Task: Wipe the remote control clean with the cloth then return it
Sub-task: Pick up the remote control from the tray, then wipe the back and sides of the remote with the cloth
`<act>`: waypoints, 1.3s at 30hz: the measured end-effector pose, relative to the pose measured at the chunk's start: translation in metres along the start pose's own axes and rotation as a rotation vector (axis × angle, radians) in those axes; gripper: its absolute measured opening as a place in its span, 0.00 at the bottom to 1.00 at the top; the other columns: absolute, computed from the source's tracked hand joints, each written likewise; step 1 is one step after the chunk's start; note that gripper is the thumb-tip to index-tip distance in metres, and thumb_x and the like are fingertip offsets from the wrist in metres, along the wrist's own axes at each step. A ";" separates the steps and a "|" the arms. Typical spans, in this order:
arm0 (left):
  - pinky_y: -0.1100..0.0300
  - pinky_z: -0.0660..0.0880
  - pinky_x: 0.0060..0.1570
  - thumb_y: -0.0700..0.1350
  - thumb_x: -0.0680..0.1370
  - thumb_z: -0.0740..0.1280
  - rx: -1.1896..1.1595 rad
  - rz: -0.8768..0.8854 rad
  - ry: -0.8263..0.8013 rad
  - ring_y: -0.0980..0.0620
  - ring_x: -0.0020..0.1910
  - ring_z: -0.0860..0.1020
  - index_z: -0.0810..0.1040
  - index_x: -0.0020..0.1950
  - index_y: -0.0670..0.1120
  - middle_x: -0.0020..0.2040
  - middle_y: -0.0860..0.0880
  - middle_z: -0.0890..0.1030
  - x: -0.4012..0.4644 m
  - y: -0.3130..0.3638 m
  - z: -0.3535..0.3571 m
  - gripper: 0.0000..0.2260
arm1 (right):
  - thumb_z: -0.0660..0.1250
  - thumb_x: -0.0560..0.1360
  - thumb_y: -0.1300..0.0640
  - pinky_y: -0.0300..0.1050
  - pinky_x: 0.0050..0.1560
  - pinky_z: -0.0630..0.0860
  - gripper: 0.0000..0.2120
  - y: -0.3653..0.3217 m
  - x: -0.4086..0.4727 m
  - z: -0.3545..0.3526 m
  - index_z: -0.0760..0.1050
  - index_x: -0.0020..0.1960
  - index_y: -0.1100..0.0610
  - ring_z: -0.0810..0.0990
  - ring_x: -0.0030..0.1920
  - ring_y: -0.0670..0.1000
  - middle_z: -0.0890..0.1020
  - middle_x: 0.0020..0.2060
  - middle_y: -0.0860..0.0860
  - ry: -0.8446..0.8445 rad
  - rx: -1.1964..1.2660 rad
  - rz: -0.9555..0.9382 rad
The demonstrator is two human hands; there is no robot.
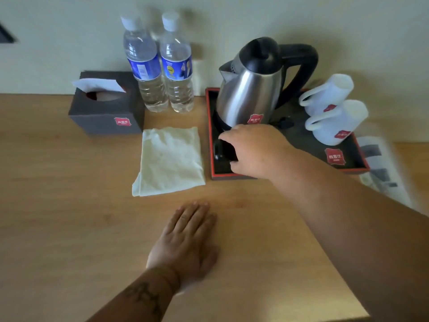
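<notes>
A black remote control [219,151] lies in the front left part of the dark red-rimmed tray [210,135], mostly hidden by my right hand [253,152], whose fingers curl around it. A pale folded cloth [170,160] lies flat on the wooden table just left of the tray. My left hand [188,235] rests palm down on the table in front of the cloth, fingers together, holding nothing.
On the tray stand a steel kettle [250,94] and two upturned white cups [334,112]. Two water bottles [160,66] and a dark tissue box [106,105] sit against the wall at left. Printed paper [380,168] lies right of the tray. The table edge runs at lower right.
</notes>
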State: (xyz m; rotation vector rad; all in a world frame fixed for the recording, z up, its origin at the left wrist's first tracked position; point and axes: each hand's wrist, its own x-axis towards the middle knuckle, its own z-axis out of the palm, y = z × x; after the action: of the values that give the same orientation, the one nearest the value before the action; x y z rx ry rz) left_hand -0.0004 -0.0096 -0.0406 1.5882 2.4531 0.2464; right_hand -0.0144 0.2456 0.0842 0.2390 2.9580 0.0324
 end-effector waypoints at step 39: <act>0.58 0.73 0.32 0.79 0.67 0.59 -0.867 -0.517 0.136 0.54 0.28 0.75 0.80 0.45 0.59 0.33 0.47 0.80 -0.025 -0.103 -0.071 0.27 | 0.72 0.73 0.44 0.52 0.57 0.80 0.25 -0.124 -0.004 0.045 0.74 0.67 0.53 0.83 0.54 0.45 0.85 0.53 0.48 -0.008 1.623 0.409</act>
State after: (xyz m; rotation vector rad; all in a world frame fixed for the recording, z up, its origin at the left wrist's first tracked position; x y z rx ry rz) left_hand -0.0998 -0.0768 0.0036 0.5778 2.2293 1.1458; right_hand -0.0226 0.1229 0.0365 0.9300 2.0654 -2.1718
